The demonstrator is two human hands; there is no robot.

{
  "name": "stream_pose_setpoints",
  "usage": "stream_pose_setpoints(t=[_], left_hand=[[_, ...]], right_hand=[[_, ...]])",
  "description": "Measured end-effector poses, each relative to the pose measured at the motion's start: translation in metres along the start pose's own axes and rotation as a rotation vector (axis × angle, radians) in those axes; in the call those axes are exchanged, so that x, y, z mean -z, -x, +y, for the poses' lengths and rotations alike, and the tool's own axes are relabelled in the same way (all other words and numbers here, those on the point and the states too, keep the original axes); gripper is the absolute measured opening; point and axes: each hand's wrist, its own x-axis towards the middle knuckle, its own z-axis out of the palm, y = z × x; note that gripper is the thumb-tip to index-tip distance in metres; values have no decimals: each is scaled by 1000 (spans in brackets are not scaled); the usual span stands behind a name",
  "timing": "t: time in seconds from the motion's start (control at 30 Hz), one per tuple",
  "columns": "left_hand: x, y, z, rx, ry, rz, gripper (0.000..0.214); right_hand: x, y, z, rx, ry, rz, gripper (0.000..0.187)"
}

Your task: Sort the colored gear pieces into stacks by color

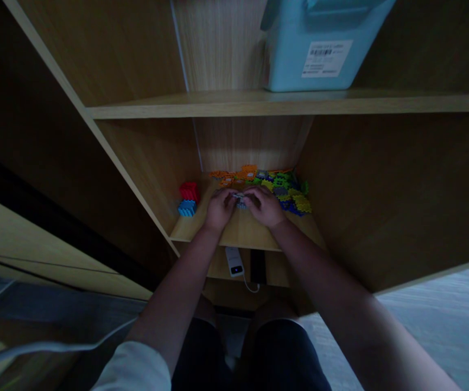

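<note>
Both my hands meet over a low wooden shelf inside a cabinet. My left hand and my right hand are closed around a small grey toothed plastic piece held between their fingertips. Just behind them lies a heap of interlocking plastic pieces in orange, green, yellow and blue. At the shelf's left side stand a red block of joined pieces and a blue block, apart from my hands.
A light blue plastic box with a barcode label stands on the upper shelf. Below the low shelf lies a white power bank with a cable. My knees are in front of the cabinet.
</note>
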Motion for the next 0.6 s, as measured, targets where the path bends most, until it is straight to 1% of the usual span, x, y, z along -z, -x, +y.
stream_pose_setpoints(t=[0.13, 0.3, 0.4, 0.5, 0.6], left_hand=[[1, 1, 0, 9, 4, 0, 24], [1, 1, 0, -20, 0, 23, 21], [0, 1, -2, -41, -5, 30, 22], [-2, 0, -5, -48, -4, 29, 25], [-6, 0, -9, -34, -6, -3, 27]], right_hand=[[2, 1, 2, 12, -81, 71, 24], [-4, 2, 7, -47, -137, 53, 23], [-9, 2, 11, -23, -172, 92, 22], [-12, 2, 18, 1, -156, 112, 19], [-12, 2, 27, 3, -86, 84, 17]])
